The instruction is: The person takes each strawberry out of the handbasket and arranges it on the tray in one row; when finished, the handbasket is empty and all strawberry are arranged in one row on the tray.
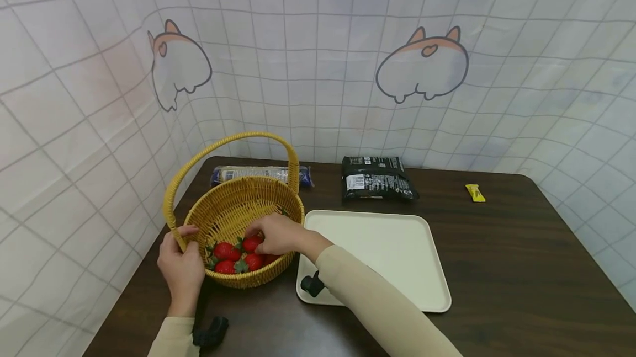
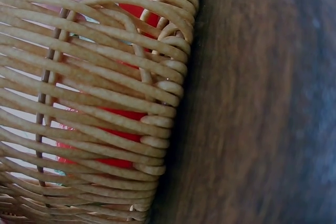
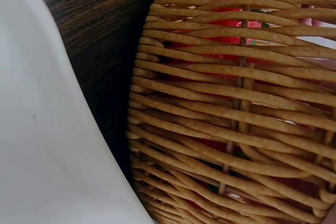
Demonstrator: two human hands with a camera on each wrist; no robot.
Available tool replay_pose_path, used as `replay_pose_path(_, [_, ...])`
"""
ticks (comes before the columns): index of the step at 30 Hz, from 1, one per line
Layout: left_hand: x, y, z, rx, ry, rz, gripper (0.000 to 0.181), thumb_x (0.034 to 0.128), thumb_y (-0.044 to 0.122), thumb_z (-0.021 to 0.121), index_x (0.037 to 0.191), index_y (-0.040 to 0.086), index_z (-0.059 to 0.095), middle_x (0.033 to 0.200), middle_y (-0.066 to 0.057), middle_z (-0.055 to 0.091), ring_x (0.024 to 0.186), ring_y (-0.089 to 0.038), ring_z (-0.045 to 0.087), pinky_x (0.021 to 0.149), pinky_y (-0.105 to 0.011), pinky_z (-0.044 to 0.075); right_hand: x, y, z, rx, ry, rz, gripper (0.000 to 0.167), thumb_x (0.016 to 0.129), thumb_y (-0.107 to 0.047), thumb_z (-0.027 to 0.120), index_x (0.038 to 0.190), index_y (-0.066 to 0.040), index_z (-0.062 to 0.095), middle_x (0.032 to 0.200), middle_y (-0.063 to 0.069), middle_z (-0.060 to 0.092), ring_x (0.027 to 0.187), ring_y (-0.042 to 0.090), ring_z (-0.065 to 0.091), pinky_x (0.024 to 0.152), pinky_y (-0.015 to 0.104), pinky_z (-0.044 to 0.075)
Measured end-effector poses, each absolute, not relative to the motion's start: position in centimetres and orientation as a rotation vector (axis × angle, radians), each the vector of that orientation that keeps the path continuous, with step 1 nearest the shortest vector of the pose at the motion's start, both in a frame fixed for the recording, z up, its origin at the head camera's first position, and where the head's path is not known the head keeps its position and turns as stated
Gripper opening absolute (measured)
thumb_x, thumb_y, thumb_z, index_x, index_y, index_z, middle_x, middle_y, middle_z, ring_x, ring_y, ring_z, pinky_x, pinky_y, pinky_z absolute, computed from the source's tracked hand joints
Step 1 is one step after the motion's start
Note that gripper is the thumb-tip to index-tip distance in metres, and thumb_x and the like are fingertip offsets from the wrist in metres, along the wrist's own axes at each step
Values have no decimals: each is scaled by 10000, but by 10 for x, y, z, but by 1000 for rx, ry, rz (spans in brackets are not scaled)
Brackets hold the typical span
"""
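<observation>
Yellow wicker basket [image 1: 248, 281], arched handle [image 1: 293, 170] up; red strawberries [image 1: 226, 251], green-leaved, clustered toward near side

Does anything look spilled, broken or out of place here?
No, nothing stands out. The strawberries in view are all inside the basket, whose weave shows no break, and the tray lies flat beside it without visible damage.

the left hand's grip [image 1: 183, 266] held a yellow basket [image 1: 268, 273] at its handle's [image 1: 293, 172] base; the right hand's grip [image 1: 283, 235] seemingly pinched a strawberry [image 1: 252, 244] inside.
</observation>
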State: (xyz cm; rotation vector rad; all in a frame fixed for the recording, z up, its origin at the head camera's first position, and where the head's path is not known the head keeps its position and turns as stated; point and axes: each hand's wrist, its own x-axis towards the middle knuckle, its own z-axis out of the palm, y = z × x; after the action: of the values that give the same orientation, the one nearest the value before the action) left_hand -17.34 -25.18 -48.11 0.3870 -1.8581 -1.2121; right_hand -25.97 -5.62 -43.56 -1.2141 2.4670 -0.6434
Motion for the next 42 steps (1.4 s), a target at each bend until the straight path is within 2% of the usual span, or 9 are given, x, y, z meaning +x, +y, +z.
replay_pose_path(4, [-174, -251, -481, 384, -1856, -1206, 250, 802, -148, 516, 906, -16, 702, 1001, -124, 665, 966, -133, 519, 871, -232, 331, -260, -58, -436, -1207, 2456, -594, 397, 883, -181, 694, 1278, -194, 655, 1206, -69, 662, 1039, 61, 602, 895, 235, 470])
replay_pose_path(8, [-173, -251, -481, 371, -1855, -1200, 261, 795, -159, 502, 906, -25, 698, 997, -132, 666, 963, -141, 517, 869, -231, 328, -260, -60, -438, -1202, 2443, -549, 437, 898, -123, 641, 1322, -229, 626, 1276, -84, 627, 1066, 30, 569, 920, 232, 454])
replay_pose_path(14, [-174, -251, -481, 363, -1853, -1197, 249, 798, -156, 512, 903, -24, 696, 995, -132, 666, 979, -154, 522, 882, -237, 329, -260, -62, -437, -1220, 2429, -512, 495, 882, -38, 605, 1333, -241, 619, 1274, -85, 625, 967, 25, 544, 862, 213, 460])
replay_pose_path(20, [-174, -252, -481, 377, -1862, -1199, 273, 792, -156, 497, 912, -15, 698, 1009, -119, 668, 994, -156, 519, 885, -252, 329, -259, -64, -437, -1208, 2448, -474, 479, 866, -100, 641, 1321, -252, 623, 1218, -85, 638, 884, 71, 530, 790, 218, 452])
replay_pose_path(25, [-174, -251, -480, 378, -1863, -1202, 273, 790, -156, 499, 912, -14, 697, 1008, -120, 668, 998, -159, 519, 893, -261, 330, -260, -65, -438, -1204, 2467, -428, 451, 861, -209, 672, 1308, -251, 621, 1171, -89, 636, 882, 74, 532, 815, 231, 461])
replay_pose_path(29, [-173, -251, -480, 371, -1864, -1191, 267, 791, -157, 500, 910, -19, 695, 1001, -126, 669, 983, -168, 520, 883, -250, 329, -262, -65, -439, -1217, 2443, -451, 428, 863, -210, 674, 1289, -226, 627, 1143, -75, 635, 886, 86, 536, 809, 228, 459])
replay_pose_path(35, [-173, -252, -481, 350, -1864, -1190, 276, 792, -164, 496, 924, -26, 695, 1008, -137, 668, 979, -189, 522, 883, -255, 326, -268, -64, -436, -1199, 2333, -591, 383, 860, -158, 709, 1235, -176, 636, 1162, -2, 637, 1015, 106, 567, 860, 233, 460])
replay_pose_path(42, [-174, -252, -483, 350, -1861, -1205, 272, 794, -165, 492, 917, -26, 691, 1009, -132, 667, 990, -178, 519, 894, -269, 326, -272, -64, -436, -1097, 2236, -719, 484, 837, -142, 740, 1302, -202, 618, 1262, -18, 606, 1120, 109, 542, 922, 256, 450])
